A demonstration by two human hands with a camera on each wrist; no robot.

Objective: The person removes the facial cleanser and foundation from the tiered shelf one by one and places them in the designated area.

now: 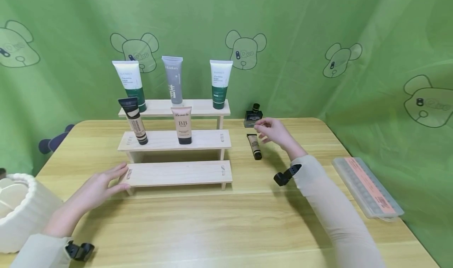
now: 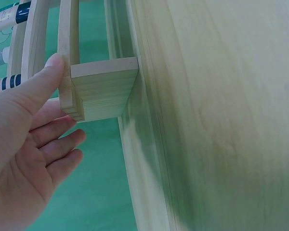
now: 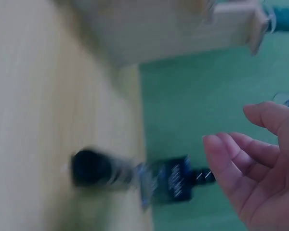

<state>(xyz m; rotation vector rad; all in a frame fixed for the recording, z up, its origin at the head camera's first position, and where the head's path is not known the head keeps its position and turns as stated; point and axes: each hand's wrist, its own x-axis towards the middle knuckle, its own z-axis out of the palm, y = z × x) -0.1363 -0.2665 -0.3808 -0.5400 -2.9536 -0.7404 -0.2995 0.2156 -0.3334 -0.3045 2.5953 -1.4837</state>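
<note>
My left hand [image 1: 102,184] holds the left end of the lowest tier of a stepped wooden display stand [image 1: 180,173]. In the left wrist view the thumb lies against the board's edge, with the index finger at its end and the other fingers loosely bent. My right hand [image 1: 274,132] holds nothing, thumb and fingers apart, beside a dark perfume bottle [image 1: 250,120]. Below that hand a small beige tube with a black cap [image 1: 254,147] lies on the table; it looks blurred in the right wrist view.
A white-green tube [image 1: 131,77], a grey tube [image 1: 174,79] and another white-green tube [image 1: 220,81] stand on the top tier. The middle tier bears a black-topped tube [image 1: 134,120] and a BB cream tube [image 1: 183,124]. A flat plastic case [image 1: 366,187] lies right, a white ribbed container [image 1: 39,209] left.
</note>
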